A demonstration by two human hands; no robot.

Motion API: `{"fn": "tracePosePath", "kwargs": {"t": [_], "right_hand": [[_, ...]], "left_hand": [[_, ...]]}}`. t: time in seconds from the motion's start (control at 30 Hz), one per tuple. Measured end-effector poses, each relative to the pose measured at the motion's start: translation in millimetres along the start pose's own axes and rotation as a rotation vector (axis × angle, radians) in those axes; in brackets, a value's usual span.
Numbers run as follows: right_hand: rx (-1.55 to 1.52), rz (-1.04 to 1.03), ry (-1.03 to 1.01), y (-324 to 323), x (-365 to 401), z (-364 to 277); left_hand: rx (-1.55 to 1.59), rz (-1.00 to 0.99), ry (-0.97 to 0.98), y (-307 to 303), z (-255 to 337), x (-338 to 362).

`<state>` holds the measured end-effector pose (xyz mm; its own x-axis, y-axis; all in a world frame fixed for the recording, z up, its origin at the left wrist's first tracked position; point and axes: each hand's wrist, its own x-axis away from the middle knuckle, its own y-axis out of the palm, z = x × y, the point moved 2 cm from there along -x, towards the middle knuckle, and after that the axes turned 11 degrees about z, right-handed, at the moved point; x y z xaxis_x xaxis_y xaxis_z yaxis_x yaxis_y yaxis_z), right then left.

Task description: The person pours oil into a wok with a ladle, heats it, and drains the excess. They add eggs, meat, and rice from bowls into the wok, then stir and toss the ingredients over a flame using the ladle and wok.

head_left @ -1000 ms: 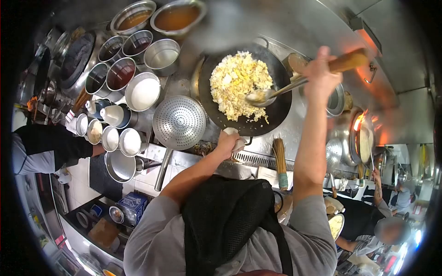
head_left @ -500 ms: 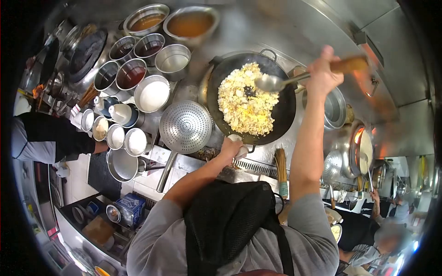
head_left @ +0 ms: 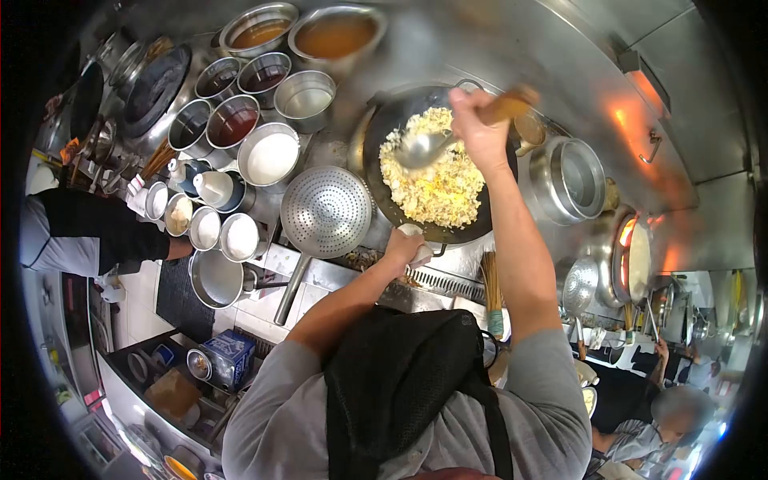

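A black wok (head_left: 502, 180) holds a yellow and white mix of rice and egg (head_left: 436, 188). My right hand (head_left: 482, 132) is wrapped round the wooden handle (head_left: 509, 105) of a metal ladle (head_left: 422, 150). The ladle's bowl rests over the left part of the food. At the wok's near edge my left hand (head_left: 405, 250) grips a folded white cloth (head_left: 422, 254) against the rim, beside the near loop handle.
Left of the wok lie a perforated strainer (head_left: 326, 212) and metal pots of sauces and white powder (head_left: 269, 158). Stacked pots (head_left: 578, 180) stand right, a bamboo brush (head_left: 492, 296) in front. Co-workers are at left (head_left: 88, 232) and lower right (head_left: 632, 400).
My right hand and the ladle have moved left across the wok. My left hand stays on the cloth at the rim. The whole view has shifted slightly.
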<state>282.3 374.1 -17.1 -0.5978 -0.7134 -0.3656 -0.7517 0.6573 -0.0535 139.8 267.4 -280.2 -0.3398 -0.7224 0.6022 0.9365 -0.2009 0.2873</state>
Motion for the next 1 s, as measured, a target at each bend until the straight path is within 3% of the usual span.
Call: {"fn": "tracePosePath", "kwargs": {"t": [0.07, 0.13, 0.2, 0.23, 0.27, 0.3, 0.37, 0.4, 0.43, 0.5, 0.53, 0.6, 0.7, 0.77, 0.83, 0.87, 0.93, 0.97, 1.0], "right_hand": [[0.179, -0.167, -0.015, 14, 11, -18], [0.267, -0.244, -0.029, 16, 36, -63], [0.342, -0.427, -0.304, 10, 74, -102], [0.071, -0.596, -0.224, 4, 95, -112], [0.143, -0.608, -0.358, 2, 106, -96], [0.216, -0.617, -0.493, -1, 119, -67], [0.183, -0.415, -0.168, -13, 103, 2], [0.252, -0.288, -0.291, -18, 83, -4], [0.053, -0.177, -0.266, -25, 66, 4], [0.406, -0.015, -0.044, -50, 73, -56], [0.269, 0.077, -0.05, -60, 92, -56], [-0.093, 0.33, -0.003, -61, 117, -20], [-0.108, 0.458, -0.114, -78, 71, 31], [-0.28, 0.466, 0.08, -113, 41, -5], [-0.365, 0.373, 0.004, -166, 45, -47], [-0.364, 0.367, 0.014, -170, 48, -18], [-0.122, 0.714, -0.101, -189, 61, 55], [-0.263, 0.807, -0.213, -123, 57, 29], [-0.278, 0.671, -0.168, -112, 50, 47]], "left_hand": [[0.029, 0.039, -0.026, -2, 5, 3], [0.108, -0.119, -0.013, -5, -5, -7], [0.111, -0.08, -0.066, 1, 20, 12], [0.103, -0.046, -0.1, 3, 29, 19], [0.104, -0.048, -0.101, -14, -33, -25], [-0.743, -0.008, 0.421, -4, -78, -79], [0.099, -0.192, -0.106, -6, 3, -4], [0.03, -0.102, -0.035, -6, -7, -12], [0.019, -0.111, -0.052, -4, -9, -5], [0.041, -0.008, -0.062, -1, 7, 2], [0.05, -0.156, -0.116, -6, 13, 5], [0.005, -0.111, -0.089, -3, 18, 4], [-0.003, -0.189, -0.156, -6, 12, 2], [0.014, -0.198, -0.197, -5, 25, 9], [0.1, -0.076, -0.16, 1, 24, 7], [0.077, -0.058, -0.159, 2, 27, 10], [0.025, -0.065, -0.23, 1, 25, 8], [0.021, -0.079, -0.231, -2, 23, 7], [0.001, -0.118, -0.258, -5, 21, 6]]}}
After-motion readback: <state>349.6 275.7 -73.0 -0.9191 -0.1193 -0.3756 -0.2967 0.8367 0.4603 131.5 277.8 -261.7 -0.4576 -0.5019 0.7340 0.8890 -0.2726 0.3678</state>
